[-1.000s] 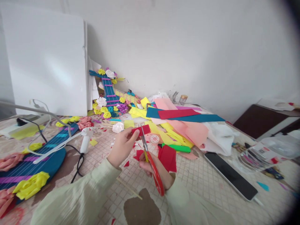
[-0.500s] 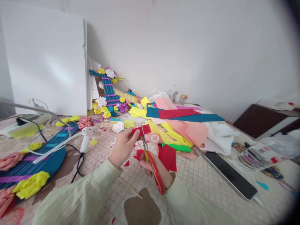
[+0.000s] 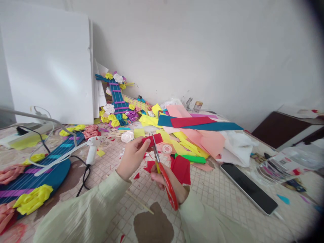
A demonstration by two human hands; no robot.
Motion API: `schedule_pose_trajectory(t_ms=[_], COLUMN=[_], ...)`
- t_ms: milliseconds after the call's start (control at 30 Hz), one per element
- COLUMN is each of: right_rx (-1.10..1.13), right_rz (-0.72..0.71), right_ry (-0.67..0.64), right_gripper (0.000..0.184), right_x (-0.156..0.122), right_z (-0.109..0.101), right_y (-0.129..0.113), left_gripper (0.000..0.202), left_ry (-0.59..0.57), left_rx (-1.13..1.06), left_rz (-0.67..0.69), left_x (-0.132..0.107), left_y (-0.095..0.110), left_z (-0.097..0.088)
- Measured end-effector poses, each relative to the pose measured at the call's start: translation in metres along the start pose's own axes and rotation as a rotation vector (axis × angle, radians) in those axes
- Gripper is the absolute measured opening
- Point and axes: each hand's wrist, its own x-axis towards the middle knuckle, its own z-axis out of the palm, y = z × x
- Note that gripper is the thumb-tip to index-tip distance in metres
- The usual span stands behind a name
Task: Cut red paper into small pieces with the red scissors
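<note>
My left hand (image 3: 131, 158) pinches a small red paper piece (image 3: 152, 139) above the table, thumb and fingers closed on its left end. My right hand (image 3: 169, 185) grips red-handled scissors (image 3: 165, 184), whose blades (image 3: 155, 150) point up and meet the red piece at its lower edge. Red offcuts (image 3: 150, 166) lie on the tiled tabletop (image 3: 210, 195) just under my hands, and a larger red sheet (image 3: 181, 169) lies to their right.
A heap of coloured paper strips (image 3: 199, 131) fills the table's back. A white glue gun (image 3: 91, 150) with black cable stands left; a blue guitar-shaped craft (image 3: 30, 175) with paper flowers lies far left. A phone (image 3: 249, 189) lies right. A white board (image 3: 50, 64) leans on the wall.
The red piece has shifted very slightly in my left hand against the blades. Both hands stay in about the same place.
</note>
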Motion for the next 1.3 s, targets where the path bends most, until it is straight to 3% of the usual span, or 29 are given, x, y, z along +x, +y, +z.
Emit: schedule_pose_trajectory(t_ms=[333, 667, 933, 1300], right_rx=[0.046, 0.067, 0.071, 0.095], right_rz=[0.008, 0.043, 0.051, 0.095], right_ry=[0.005, -0.080, -0.073, -0.063], right_gripper=[0.030, 0.038, 0.044, 0.048], right_x=[0.001, 0.000, 0.001, -0.001], right_z=[0.001, -0.002, -0.001, 0.002], right_y=[0.001, 0.001, 0.000, -0.005], left_gripper=[0.030, 0.043, 0.033, 0.032], left_ry=[-0.014, 0.003, -0.019, -0.019], left_rx=[-0.018, -0.225, -0.153, -0.119], left_rz=[-0.009, -0.045, -0.052, -0.047], left_x=[0.000, 0.002, 0.000, 0.002], left_y=[-0.001, -0.011, -0.001, -0.004], left_z=[0.001, 0.000, 0.000, 0.001])
